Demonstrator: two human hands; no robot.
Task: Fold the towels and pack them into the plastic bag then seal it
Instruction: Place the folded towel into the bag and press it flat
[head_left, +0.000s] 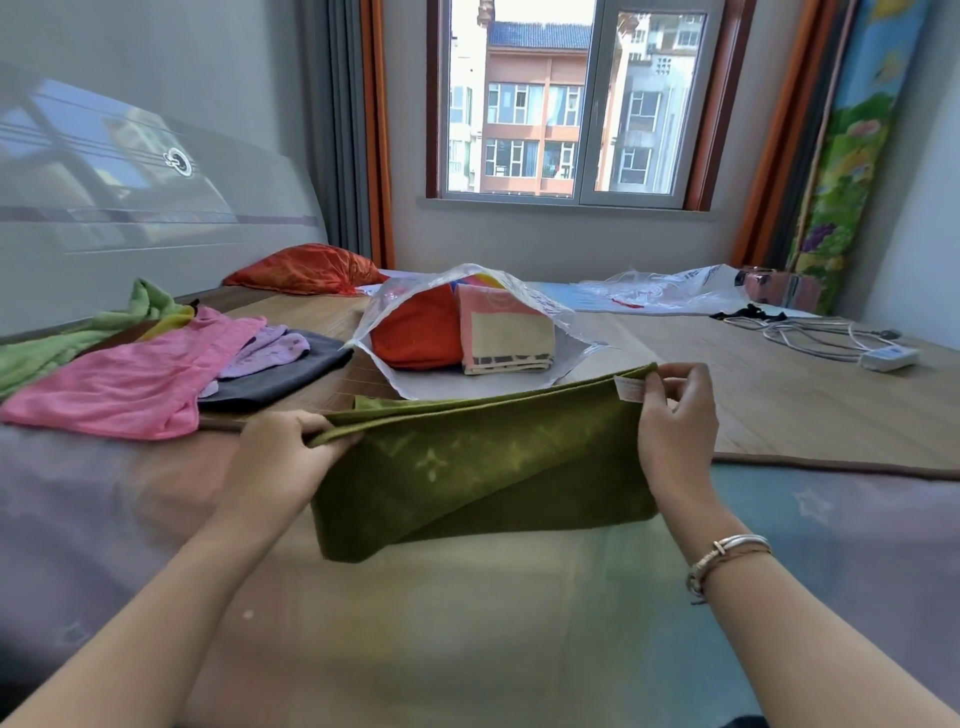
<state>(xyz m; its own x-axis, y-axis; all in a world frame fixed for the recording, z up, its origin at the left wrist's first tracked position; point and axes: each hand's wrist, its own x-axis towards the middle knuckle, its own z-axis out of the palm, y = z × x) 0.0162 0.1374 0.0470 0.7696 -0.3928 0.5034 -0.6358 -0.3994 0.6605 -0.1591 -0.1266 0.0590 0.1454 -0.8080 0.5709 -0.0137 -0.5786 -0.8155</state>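
An olive green towel (467, 467) hangs folded over itself above the bed, held up by its top edge. My left hand (280, 457) grips its left corner and my right hand (675, 431) pinches the right corner beside a white label. Just behind it lies a clear plastic bag (524, 296), mouth open toward me, with a folded orange towel (415, 332) and a folded pink and cream towel (506, 338) inside. To the left lies a loose heap: a pink towel (130, 379), a lilac one (265, 353), a dark grey one (291, 374) and a light green one (57, 348).
A bamboo mat (753, 395) covers the far part of the bed. A red pillow (301, 270) lies by the headboard. More clear plastic (665, 291), a white power strip (888, 358) with cables and a small pink case (769, 286) sit at the right.
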